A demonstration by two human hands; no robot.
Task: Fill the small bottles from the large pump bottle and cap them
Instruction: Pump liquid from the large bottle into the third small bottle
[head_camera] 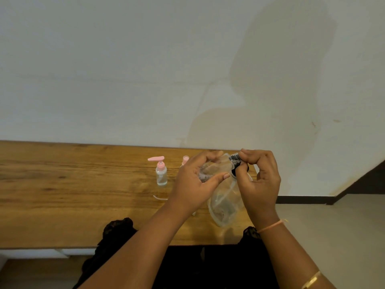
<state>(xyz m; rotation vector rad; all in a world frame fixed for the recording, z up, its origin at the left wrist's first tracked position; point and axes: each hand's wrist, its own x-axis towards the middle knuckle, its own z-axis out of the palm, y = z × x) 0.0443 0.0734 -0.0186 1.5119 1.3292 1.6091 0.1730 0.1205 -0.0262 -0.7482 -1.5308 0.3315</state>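
Over wooden table (62,184) — left hand (193,184), right hand (260,180) grip clear pouch (225,203).

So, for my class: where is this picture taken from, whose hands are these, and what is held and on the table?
No machine here: a camera worn on a person's head looks down at their own bare hands. The left hand and the right hand hold a clear plastic pouch; the right hand pinches a black part at its top. On the wooden table stand a small clear bottle with a pink pump and, partly hidden behind the left hand, another pink top. A thin white tube lies nearby.
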